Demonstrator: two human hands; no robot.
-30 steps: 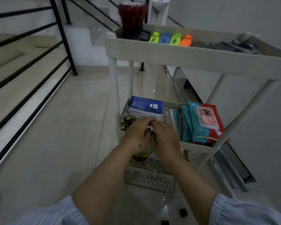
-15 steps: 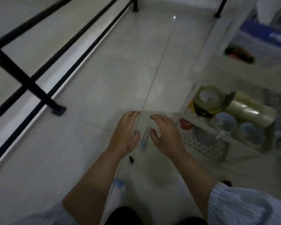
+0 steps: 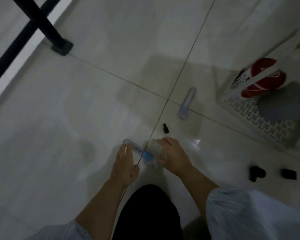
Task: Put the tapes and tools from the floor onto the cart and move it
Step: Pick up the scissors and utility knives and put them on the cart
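Reaching down to the tiled floor (image 3: 93, 104), both hands meet over a clear tool with a blue part (image 3: 140, 153), which lies slantwise on the tiles between them. The left hand (image 3: 126, 163) lies flat, fingers stretched forward and close together, its fingertips touching the tool's far end; it grips nothing that can be seen. The right hand (image 3: 171, 156) is curled over a pale, translucent roll of tape (image 3: 156, 147), which sits just beside the tool's blue end; motion blur hides whether the fingers truly clamp it.

A second clear tool (image 3: 187, 104) lies farther ahead on the floor, well apart from both hands, with a small black piece (image 3: 165, 128) between it and the right hand. Two more black pieces (image 3: 256, 173) (image 3: 288, 174) rest off to the right. The cart's perforated bottom shelf (image 3: 249, 116) shows at the right edge, holding a red roll (image 3: 261, 77) and a grey one (image 3: 282, 103). A black railing post (image 3: 47, 28) stands at upper left.
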